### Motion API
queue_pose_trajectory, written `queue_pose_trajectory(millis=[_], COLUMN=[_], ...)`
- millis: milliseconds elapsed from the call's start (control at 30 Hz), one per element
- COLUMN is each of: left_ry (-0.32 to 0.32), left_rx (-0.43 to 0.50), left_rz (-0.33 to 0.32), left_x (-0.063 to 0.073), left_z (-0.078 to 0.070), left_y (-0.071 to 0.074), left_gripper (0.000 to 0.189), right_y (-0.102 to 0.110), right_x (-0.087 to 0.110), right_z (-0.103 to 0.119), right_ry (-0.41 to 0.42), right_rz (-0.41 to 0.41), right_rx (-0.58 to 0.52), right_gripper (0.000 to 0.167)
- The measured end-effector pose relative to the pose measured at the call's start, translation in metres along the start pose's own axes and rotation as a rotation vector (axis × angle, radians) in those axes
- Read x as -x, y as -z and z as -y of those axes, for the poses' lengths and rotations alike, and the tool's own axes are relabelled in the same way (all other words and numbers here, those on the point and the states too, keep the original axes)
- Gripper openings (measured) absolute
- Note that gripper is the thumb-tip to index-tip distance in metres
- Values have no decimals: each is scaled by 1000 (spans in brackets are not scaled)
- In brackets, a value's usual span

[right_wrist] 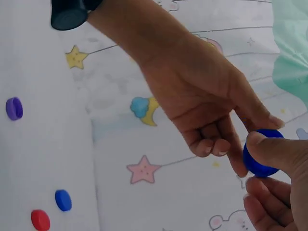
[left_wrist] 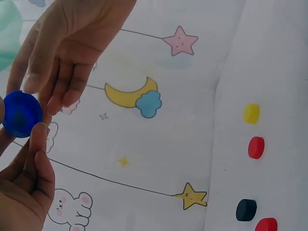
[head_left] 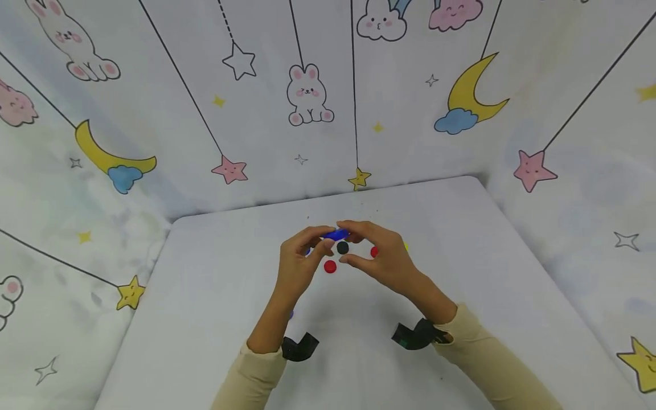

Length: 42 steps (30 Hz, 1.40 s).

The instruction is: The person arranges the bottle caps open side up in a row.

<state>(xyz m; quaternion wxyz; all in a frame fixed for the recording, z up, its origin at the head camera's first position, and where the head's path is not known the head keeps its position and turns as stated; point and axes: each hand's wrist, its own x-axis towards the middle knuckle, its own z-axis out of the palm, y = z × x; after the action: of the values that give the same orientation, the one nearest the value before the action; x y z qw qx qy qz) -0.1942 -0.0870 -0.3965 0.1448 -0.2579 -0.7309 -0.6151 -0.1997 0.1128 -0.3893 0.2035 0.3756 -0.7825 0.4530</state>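
Between both hands, raised above the white table, is a blue bottle cap (head_left: 336, 234). My left hand (head_left: 299, 256) pinches its left side with thumb and fingers. My right hand (head_left: 383, 253) pinches the opposite side. In the left wrist view the round face of the blue cap (left_wrist: 22, 114) shows, with fingertips at its edge. In the right wrist view the right thumb lies across the cap (right_wrist: 262, 153). Below the hands, a black cap (head_left: 342, 247) and a red cap (head_left: 330, 266) lie on the table.
Another red cap (head_left: 375, 251) and a yellow cap (left_wrist: 251, 113) lie by the right hand, the yellow mostly hidden in the head view. Toward the left are a second blue cap (right_wrist: 63, 200) and a purple cap (right_wrist: 14, 109). A patterned cloth (head_left: 266, 125) stands behind the table (head_left: 215, 353).
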Motion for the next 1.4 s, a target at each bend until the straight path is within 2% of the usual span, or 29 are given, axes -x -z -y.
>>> queue_pose_trajectory(millis=[100,233,333,467,633,733,833,933,1067,1167,1267,1400], left_ry=[71,143,160,166,204,227,219,163,65,33,56,120], left_rx=[50,113,161,212,164,110,47,-59,-197,-240,-255,-282], left_rz=[27,111,147,169,164,159,191,201,139,131,162,170], left_x=[1,4,7,8,11,18,24,29,38,43,51,66], left_z=[-3,-8,-10,-11,-12,-12,-10,-4,5,11,17,27], left_y=[2,5,4,-3,-6,-4,-2,0,7,9,10,14], left_gripper=[20,27,33,38,36,40,44,41,38,38,41,43], right_y=[-1,0,2,4,6,6,5,0,-12,-18,-26,-40], right_x=[4,10,14,19,20,21,25,28,28,31,38,47], right_z=[1,4,7,10,8,4,-2,-7,-10,-11,-13,-17], right_ry=[134,260,298,310,261,169,63,-1,-29,-39,-51,-72], right_rz=[-13,-36,-37,-41,-56,-70,-71,-19,75,94,106,187], right_rx=[115,227,279,300,244,171,103,33,-12,-11,-26,-51], right_gripper=[58,40,38,39,42,46,51,49,44,43,44,45])
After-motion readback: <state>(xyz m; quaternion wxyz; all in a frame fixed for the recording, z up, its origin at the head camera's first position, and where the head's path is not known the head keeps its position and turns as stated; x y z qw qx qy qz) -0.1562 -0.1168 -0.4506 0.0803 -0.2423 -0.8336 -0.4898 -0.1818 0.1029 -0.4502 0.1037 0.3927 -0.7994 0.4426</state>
